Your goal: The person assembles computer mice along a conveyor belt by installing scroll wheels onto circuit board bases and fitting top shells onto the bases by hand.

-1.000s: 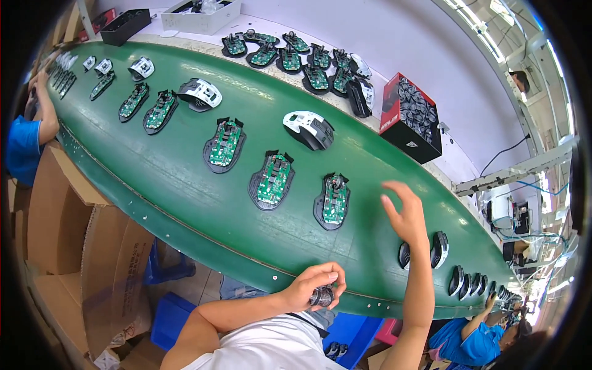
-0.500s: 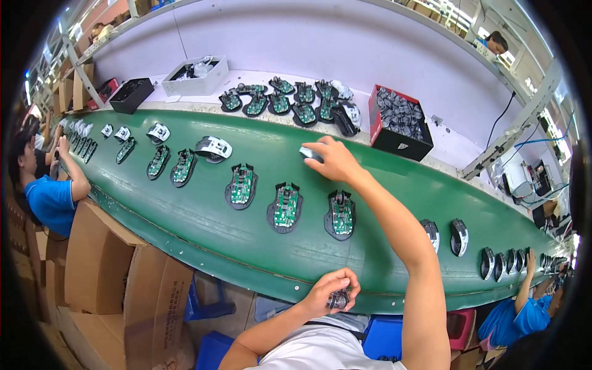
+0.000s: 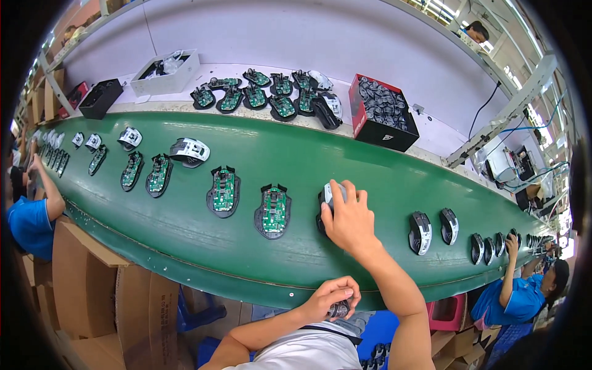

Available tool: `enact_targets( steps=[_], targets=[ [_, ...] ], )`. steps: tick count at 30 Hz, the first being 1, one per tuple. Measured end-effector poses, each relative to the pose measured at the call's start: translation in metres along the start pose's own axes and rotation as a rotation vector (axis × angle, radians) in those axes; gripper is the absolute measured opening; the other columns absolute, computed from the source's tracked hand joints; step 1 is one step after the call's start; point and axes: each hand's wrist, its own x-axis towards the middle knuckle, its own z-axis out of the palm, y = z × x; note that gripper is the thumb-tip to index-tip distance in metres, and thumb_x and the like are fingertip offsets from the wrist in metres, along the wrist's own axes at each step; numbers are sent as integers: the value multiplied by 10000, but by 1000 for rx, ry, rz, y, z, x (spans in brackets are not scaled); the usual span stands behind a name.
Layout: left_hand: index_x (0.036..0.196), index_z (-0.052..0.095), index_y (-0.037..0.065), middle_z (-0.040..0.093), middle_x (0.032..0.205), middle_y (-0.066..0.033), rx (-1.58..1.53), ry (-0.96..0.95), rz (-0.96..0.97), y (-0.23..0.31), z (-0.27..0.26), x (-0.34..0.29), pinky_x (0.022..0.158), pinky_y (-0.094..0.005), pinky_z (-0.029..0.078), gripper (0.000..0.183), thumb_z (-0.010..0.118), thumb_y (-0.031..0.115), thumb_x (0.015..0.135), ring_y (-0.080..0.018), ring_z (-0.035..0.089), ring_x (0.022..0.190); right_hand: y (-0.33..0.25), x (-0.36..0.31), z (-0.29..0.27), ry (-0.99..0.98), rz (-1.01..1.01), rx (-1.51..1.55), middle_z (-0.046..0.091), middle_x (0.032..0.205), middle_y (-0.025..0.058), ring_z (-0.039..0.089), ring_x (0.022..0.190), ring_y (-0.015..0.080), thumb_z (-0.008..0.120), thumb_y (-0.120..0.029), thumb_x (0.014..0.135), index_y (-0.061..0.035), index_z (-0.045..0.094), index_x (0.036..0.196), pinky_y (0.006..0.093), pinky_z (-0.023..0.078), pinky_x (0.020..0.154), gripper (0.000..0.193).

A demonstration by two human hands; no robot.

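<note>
At the near edge of the green belt [image 3: 185, 235], between five and six o'clock, the left hand [image 3: 332, 297] curls loosely round small dark wheel-like parts [image 3: 338, 309], as it did half a second ago. Toward four o'clock, the right hand [image 3: 351, 223], palm down and fingers bent, grips a white-and-black mouse shell [image 3: 326, 193]. That shell has come from nearer twelve o'clock to where a board-bearing base showed before; whether it is seated, I cannot tell. From this hand, an uncovered circuit-board base [image 3: 273, 211] lies at nine o'clock, two white-and-black mice [image 3: 420, 233] at three.
</note>
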Motion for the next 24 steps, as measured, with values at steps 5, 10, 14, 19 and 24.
enact_targets(
  steps=[5,10,14,19,24],
  targets=[
    [1008,536,21,560,838,-69,-73,-45,79,-4,-7,-3,493,-236,438,193,491,209,1020,-144,615,665,4,-10,6,54,-11,11,492,1338,173,526,1070,397,693,-371,849,-97,504,1397,482,583,705,640],
    [999,533,14,561,838,-67,-95,-57,53,5,-8,-5,609,-270,485,177,497,186,1020,-146,612,673,19,-8,-5,22,-69,138,526,1331,155,543,1120,363,744,-288,784,-110,509,1393,469,517,915,676],
    [995,532,18,561,837,-60,-95,-82,60,5,-10,-1,616,-267,490,177,500,190,1024,-142,610,684,35,-1,-28,23,-149,270,556,1316,167,545,1161,377,785,-195,701,-83,507,1382,455,476,988,744],
    [1006,531,24,560,839,-58,-36,-33,65,9,-13,-14,611,-258,479,210,493,229,1032,-144,603,684,48,-26,-63,163,-37,287,562,1296,225,537,1197,401,758,-113,680,-21,503,1357,457,430,1037,729],
    [1087,564,42,600,1039,-109,-43,-142,-42,-16,-38,3,752,-326,414,270,554,297,996,-237,598,939,108,-92,-28,247,131,222,530,1282,233,510,1210,420,773,-159,678,-1,522,1296,469,421,1052,685]
  ],
)
